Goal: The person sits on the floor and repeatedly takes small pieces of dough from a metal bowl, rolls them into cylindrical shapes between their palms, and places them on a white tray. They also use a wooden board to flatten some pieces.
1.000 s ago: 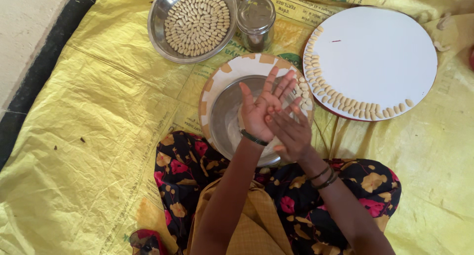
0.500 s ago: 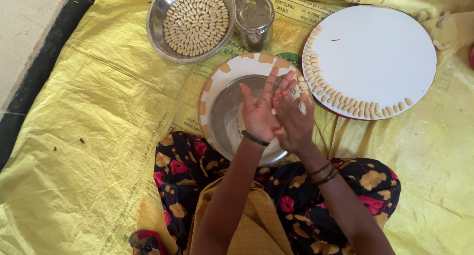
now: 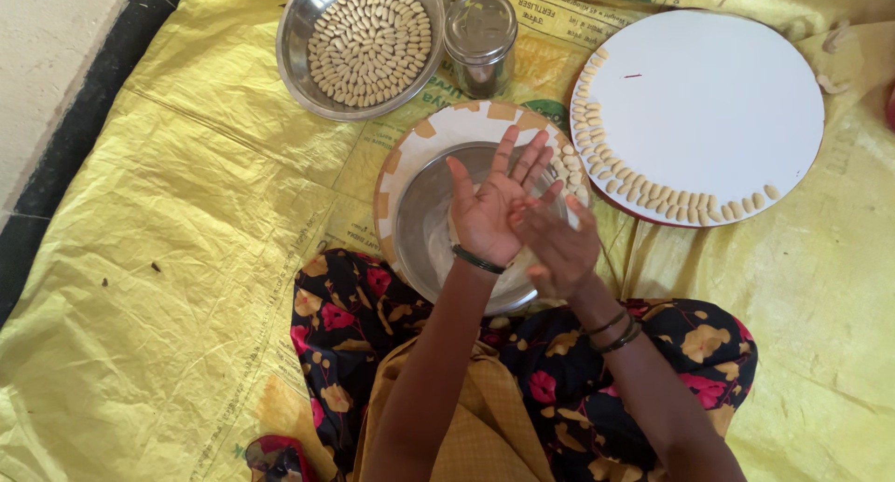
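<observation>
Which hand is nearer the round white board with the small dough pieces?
Right. The right hand is on the side toward the white board, short of its rim; the left hand is farther, above the steel bowl.

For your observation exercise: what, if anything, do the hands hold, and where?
Cannot be told: the left hand is open, the right hand rubs against its palm, hiding anything between, above the steel bowl.

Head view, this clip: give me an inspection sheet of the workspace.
Surface: yellow plastic sheet spread on the floor, wrinkled.
Job's things: steel bowl on a patterned tray at the knees; white round board with small pale pieces along its edge; second steel bowl of pieces laid in rings.
Clutter: steel jar, lid on.
Grippers: left hand open, palm up; right hand against it; what lies between them cannot be made out.
Cables: nothing seen.
Surroundings: pale floor with dark border, left.
</observation>
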